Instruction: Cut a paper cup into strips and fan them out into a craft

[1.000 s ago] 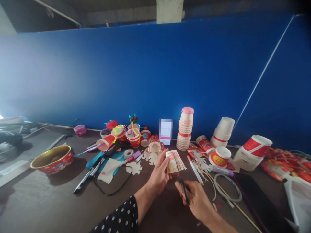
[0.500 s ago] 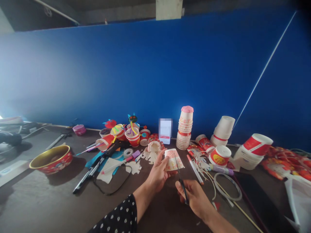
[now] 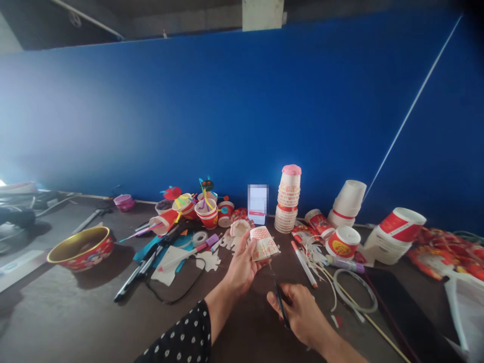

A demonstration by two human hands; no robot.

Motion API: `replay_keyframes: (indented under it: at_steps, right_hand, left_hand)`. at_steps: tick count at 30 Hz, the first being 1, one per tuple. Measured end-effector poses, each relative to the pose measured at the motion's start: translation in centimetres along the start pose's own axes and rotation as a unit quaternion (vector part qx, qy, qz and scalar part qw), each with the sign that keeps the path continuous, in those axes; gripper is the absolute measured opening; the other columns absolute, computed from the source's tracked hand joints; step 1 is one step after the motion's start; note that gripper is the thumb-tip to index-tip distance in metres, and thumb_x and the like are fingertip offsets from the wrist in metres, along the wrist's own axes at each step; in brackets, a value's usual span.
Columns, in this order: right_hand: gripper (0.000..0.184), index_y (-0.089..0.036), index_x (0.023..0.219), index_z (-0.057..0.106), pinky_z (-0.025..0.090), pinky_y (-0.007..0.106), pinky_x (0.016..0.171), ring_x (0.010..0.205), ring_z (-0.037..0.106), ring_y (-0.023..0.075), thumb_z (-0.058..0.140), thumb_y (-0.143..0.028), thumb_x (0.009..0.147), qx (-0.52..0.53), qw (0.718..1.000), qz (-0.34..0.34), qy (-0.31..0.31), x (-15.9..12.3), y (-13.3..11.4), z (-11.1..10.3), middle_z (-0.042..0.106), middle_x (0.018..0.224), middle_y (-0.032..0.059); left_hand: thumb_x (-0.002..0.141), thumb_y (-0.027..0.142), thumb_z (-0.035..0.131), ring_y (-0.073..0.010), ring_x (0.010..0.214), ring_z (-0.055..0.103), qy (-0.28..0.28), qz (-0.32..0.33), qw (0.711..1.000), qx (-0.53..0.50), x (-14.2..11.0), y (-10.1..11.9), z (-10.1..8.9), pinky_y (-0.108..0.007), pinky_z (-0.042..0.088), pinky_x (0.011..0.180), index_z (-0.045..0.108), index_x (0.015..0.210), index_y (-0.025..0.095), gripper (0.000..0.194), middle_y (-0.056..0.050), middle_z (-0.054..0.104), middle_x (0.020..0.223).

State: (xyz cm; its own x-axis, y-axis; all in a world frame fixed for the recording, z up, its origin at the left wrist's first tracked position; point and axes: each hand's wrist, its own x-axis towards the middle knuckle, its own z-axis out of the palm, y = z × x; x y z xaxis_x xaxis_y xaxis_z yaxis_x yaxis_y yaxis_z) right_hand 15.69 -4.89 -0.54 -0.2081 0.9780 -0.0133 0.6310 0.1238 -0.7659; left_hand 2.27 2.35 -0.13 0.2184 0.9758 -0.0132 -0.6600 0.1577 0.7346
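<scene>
My left hand (image 3: 242,264) grips a small white paper cup with red print (image 3: 264,244), held upside down and tilted above the table, its wall slit into strips. My right hand (image 3: 300,313) is closed round the handles of black scissors (image 3: 279,297), whose blades point up towards the cup's lower edge. Both hands hover over the dark tabletop (image 3: 75,312) near its front.
A tall stack of paper cups (image 3: 288,200) and more red and white cups (image 3: 393,234) stand behind. A gold and red bowl (image 3: 81,247) sits at left. Pens, tape, paper cut-outs, a marker (image 3: 303,259) and a wire loop (image 3: 355,295) litter the table before a blue wall.
My left hand has turned the cup and drawn it slightly left and up. My right hand with the scissors has slid left and a little lower, away from the cup's wall.
</scene>
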Motion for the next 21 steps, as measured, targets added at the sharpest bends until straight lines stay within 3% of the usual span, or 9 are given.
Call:
replay_keyframes:
  at_steps: [9,21]
  right_hand:
    - [0.039,-0.018,0.052,0.039,0.022,0.021,0.044,0.046,0.039,0.0091,0.049,-0.044,0.079,0.003,1.0,-0.004,0.006,0.08,0.03,-0.05,0.042,0.048,-0.0025]
    - [0.044,-0.018,0.052,0.039,0.024,0.021,0.043,0.046,0.041,0.0097,0.04,-0.05,0.082,0.005,1.0,-0.019,0.01,0.17,0.31,0.05,0.044,0.048,-0.0012]
  left_hand:
    - [0.074,0.034,0.063,-0.019,0.077,0.061,-0.009,0.0,1.0,0.019,-0.4,-0.09,0.55,-0.028,0.049,0.06,0.033,0.127,0.027,0.061,-0.007,0.06,0.098]
    - [0.072,0.036,0.063,-0.0193,0.079,0.06,-0.009,0.0,1.0,0.029,-0.49,-0.2,0.62,-0.027,0.048,0.059,0.035,0.121,0.025,0.057,-0.008,0.057,0.102]
